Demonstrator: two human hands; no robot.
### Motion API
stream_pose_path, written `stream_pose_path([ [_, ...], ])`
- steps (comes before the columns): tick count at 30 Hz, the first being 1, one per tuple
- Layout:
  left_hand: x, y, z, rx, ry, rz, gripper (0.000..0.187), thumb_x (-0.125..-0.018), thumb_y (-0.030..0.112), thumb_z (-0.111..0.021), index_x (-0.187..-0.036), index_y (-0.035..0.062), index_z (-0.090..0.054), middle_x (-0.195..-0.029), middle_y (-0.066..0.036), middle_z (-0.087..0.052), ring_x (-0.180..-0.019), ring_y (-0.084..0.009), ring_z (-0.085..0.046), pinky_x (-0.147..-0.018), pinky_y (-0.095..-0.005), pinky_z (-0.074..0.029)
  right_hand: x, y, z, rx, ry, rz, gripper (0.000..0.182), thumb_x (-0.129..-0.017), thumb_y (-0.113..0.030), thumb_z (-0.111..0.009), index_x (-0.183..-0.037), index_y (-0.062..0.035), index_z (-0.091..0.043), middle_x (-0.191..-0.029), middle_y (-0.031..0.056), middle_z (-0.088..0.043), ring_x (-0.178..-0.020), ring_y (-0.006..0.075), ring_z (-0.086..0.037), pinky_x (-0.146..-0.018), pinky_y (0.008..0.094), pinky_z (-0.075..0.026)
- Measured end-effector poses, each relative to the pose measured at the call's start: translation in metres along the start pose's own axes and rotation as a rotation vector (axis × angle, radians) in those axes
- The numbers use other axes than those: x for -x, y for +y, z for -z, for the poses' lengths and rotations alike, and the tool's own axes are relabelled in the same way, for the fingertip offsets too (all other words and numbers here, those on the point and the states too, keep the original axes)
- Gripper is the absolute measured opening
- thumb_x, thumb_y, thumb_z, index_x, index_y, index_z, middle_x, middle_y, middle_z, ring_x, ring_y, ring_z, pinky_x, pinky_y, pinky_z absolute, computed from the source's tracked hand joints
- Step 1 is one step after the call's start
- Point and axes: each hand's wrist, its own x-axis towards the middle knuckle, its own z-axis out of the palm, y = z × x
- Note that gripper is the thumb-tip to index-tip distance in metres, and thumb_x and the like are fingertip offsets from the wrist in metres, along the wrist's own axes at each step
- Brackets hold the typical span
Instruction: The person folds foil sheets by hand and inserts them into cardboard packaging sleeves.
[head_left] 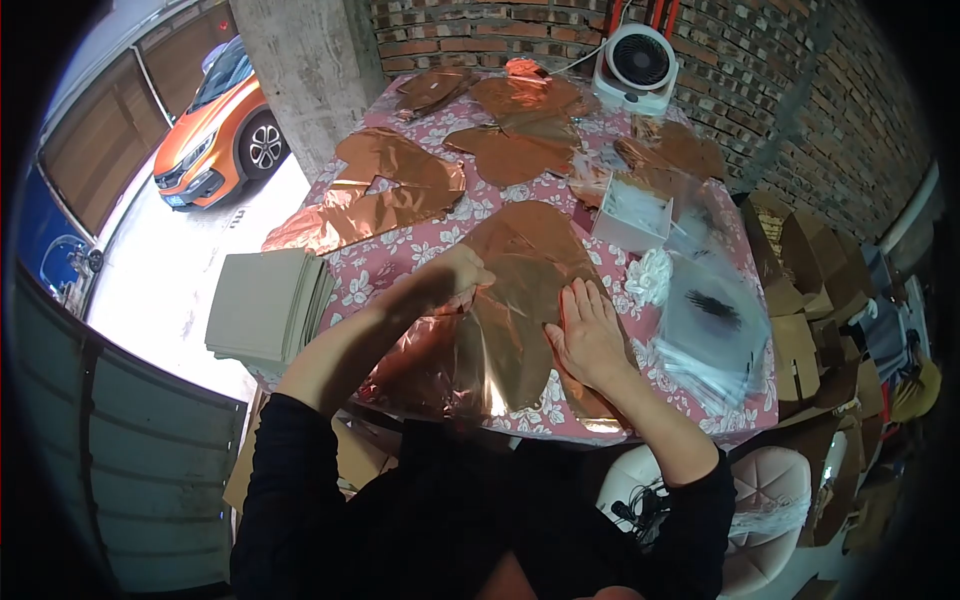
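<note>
A large copper-coloured foil balloon [505, 330], flat and uninflated, lies on the table in front of me. My left hand [458, 277] is closed at its upper left part, fingers curled against the foil and seemingly pinching it. On the right side of the balloon my right hand [592, 335] rests flat, fingers stretched out, pressing on the foil. Crinkled foil spreads below my left forearm. Farther back lie more flat copper foil balloons [405, 170], one of them curved, at the left.
A stack of grey-brown cardboard sheets [262, 305] stands at the left edge. To the right are a white box [633, 212], a crumpled white bundle [649, 277] and clear plastic bags [708, 320]. A fan [638, 65] stands at the back. Cardboard boxes [795, 355] and a padded chair [775, 490] flank the table.
</note>
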Motion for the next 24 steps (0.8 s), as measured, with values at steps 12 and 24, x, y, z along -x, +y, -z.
stream_pose_path([
  [12,0.076,0.016,-0.024,-1.119,0.626,-0.539,0.048,-0.082,0.038,-0.071,-0.102,-0.0031,-0.055,-0.098,-0.021,-0.062,-0.089,-0.0360,-0.060,-0.073,-0.0444,-0.047,0.016,0.017,0.035,-0.181,-0.010,-0.109,0.057,-0.095,-0.027,-0.052,-0.139,0.0068,-0.038,-0.146,0.0277,-0.036,-0.138,0.0417,-0.032,-0.113,0.0469,-0.027],
  [24,0.167,-0.046,-0.070,-1.129,-0.019,-0.582,0.102,-0.068,0.042,-0.079,-0.145,0.0004,-0.028,-0.151,-0.023,-0.026,-0.144,-0.0415,-0.018,-0.116,-0.0559,-0.013,0.081,0.013,0.062,-0.111,-0.202,0.102,0.066,-0.092,-0.037,-0.056,-0.142,0.0018,-0.037,-0.150,0.0237,-0.031,-0.142,0.0386,-0.027,-0.116,0.0491,-0.021],
])
